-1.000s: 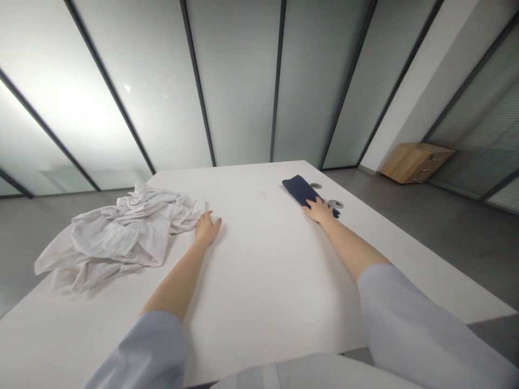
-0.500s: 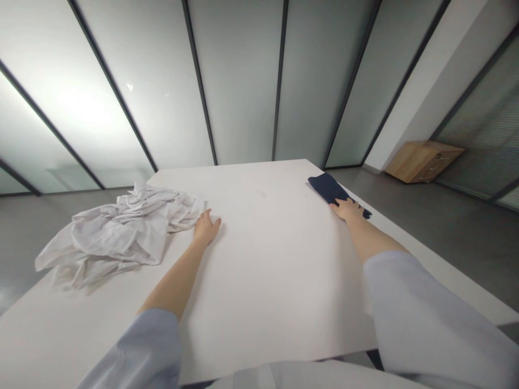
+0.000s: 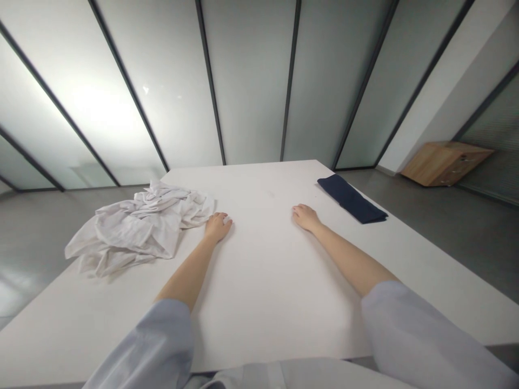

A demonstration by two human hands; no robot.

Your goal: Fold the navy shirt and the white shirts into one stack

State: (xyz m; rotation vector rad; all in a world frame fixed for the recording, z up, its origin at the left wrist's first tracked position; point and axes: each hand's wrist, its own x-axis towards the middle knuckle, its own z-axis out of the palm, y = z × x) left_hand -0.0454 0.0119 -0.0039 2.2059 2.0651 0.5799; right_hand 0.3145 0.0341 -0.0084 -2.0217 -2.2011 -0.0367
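My left hand (image 3: 218, 227) rests on the white table (image 3: 263, 286), its loosely curled fingers just right of a crumpled white cloth (image 3: 138, 227). It may touch the cloth's edge, and it holds nothing I can see. My right hand (image 3: 306, 218) lies on the tabletop with its fingers together, holding nothing. A folded navy cloth (image 3: 352, 199) lies flat to its right near the table's far right edge, a small gap from the fingers.
The table's edges drop to a grey floor on the left and right. Frosted glass panels with dark frames stand beyond it. A low wooden cabinet (image 3: 446, 163) sits on the floor at the right. Pale blue sleeves (image 3: 409, 335) cover my forearms.
My right hand has let go of the navy cloth and moved left, away from it. The cloth now lies longer and straighter. The left hand stays beside the white cloth.
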